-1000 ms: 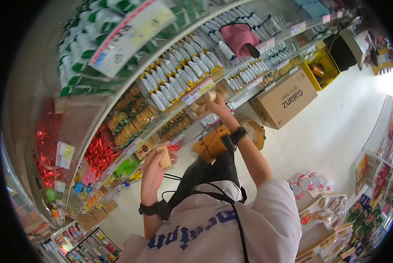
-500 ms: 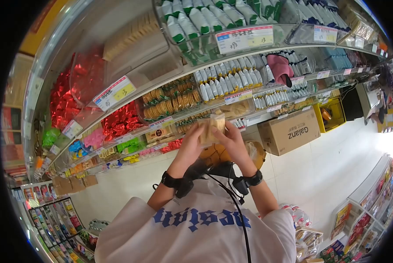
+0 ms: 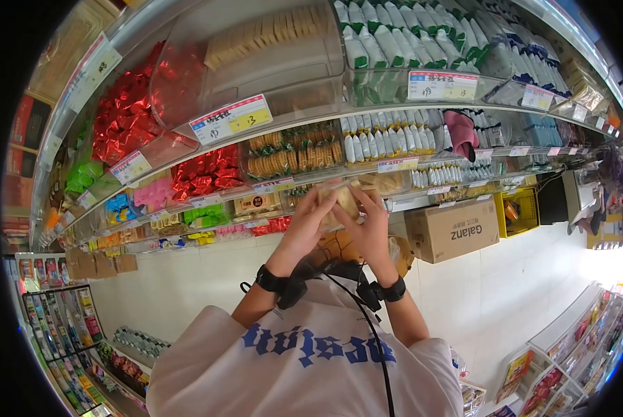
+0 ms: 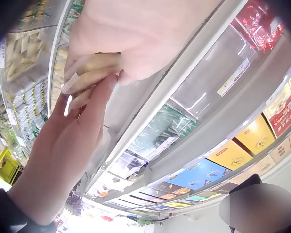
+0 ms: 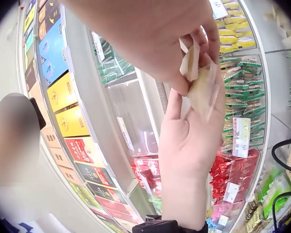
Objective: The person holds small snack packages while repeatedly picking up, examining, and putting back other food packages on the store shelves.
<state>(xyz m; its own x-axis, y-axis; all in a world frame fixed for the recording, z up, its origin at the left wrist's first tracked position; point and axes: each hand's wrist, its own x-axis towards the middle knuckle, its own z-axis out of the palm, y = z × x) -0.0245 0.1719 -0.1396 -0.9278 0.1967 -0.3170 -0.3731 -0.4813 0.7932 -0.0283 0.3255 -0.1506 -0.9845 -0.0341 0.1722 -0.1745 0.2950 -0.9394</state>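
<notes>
My two hands meet in front of the shelves, with a few small clear-wrapped pale biscuits [image 3: 346,200] between them. My left hand [image 3: 302,233] holds them from the left, and in the right wrist view they lie against its palm [image 5: 186,131]. With thumb and fingers, my right hand [image 3: 372,233] pinches the wrapped biscuits [image 5: 202,94] from the other side. The left wrist view shows crimped wrapper ends on the biscuits [image 4: 93,73] sticking out between both hands. Behind the hands is a bin of similar pale packets [image 3: 388,182], partly hidden.
Clear bins of green-and-white packets [image 3: 395,42], round biscuits [image 3: 294,160] and red-foil sweets [image 3: 207,170] line the shelves. A Galanz carton [image 3: 452,231] and a yellow basket [image 3: 520,210] stand on the floor by the shelf. An orange bag [image 3: 336,251] hangs below my hands.
My right hand has come back from the bin of pale packets to meet my left hand. The biscuits are now turned between both hands, and the view has swung towards the shelves.
</notes>
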